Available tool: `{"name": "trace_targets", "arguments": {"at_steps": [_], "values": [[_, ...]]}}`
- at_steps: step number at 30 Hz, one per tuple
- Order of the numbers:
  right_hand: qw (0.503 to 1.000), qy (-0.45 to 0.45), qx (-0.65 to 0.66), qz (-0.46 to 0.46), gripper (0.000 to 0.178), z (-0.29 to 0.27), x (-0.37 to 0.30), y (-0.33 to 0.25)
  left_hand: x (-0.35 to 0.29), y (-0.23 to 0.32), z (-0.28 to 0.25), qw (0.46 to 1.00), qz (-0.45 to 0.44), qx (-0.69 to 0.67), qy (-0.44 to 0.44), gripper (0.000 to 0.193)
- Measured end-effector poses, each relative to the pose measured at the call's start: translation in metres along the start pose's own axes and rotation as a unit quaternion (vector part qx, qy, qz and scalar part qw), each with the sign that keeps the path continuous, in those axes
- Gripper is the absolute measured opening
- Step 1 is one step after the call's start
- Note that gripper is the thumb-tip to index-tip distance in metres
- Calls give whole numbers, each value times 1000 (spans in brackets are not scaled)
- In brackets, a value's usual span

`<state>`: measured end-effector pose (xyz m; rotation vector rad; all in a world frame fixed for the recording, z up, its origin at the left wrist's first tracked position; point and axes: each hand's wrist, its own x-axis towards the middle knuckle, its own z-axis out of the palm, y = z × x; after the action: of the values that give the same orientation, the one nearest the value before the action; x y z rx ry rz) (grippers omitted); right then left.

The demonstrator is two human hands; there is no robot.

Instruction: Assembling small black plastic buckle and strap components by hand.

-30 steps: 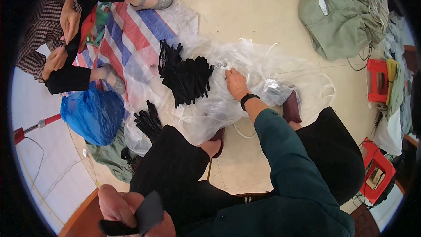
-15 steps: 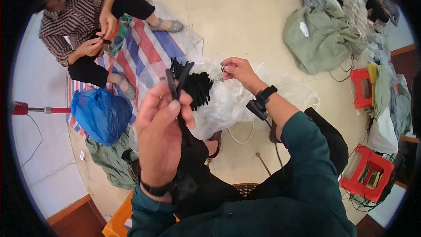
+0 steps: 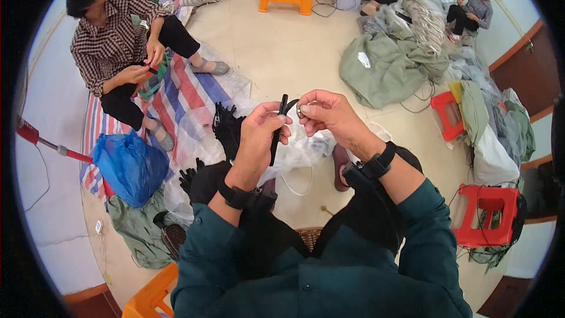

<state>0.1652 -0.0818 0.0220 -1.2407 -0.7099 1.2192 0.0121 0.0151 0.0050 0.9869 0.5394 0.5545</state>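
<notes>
A narrow black strap (image 3: 278, 129) stands nearly upright in front of the person's chest, pinched in the left hand (image 3: 259, 135), whose fingers are curled shut around its lower part. The right hand (image 3: 329, 115) is closed just beside the strap's top end, its fingertips pinching a small metal piece (image 3: 300, 111). Below the hands a pile of black straps (image 3: 226, 126) lies on clear plastic sheeting (image 3: 300, 150) on the floor. To the left a blue plastic bag (image 3: 130, 166) sits by a striped mat (image 3: 182, 91), where another person in a checked shirt (image 3: 109, 44) sits working.
</notes>
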Motion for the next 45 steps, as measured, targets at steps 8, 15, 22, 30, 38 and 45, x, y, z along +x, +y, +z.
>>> {"name": "trace_targets", "arguments": {"at_steps": [8,15,22,30,38,45], "values": [[995,0,-56,-83,10,-11,-30,18,-9,-8,15,991,-86,16,-100,22],[992,-35,-101,-66,9,-17,-33,15,-13,-8,21,988,-74,83,-102,19],[991,-41,-127,-24,9,-13,-32,18,-14,-14,18,982,-23,160,-97,15],[977,30,-181,-112,15,4,-37,27,-15,-18,17,991,31,121,-36,17],[949,66,-240,-194,18,5,-38,28,-16,-14,19,994,32,92,-42,22],[983,78,-100,-136,19,-4,-42,15,-14,-10,7,996,-17,25,-82,30]]}}
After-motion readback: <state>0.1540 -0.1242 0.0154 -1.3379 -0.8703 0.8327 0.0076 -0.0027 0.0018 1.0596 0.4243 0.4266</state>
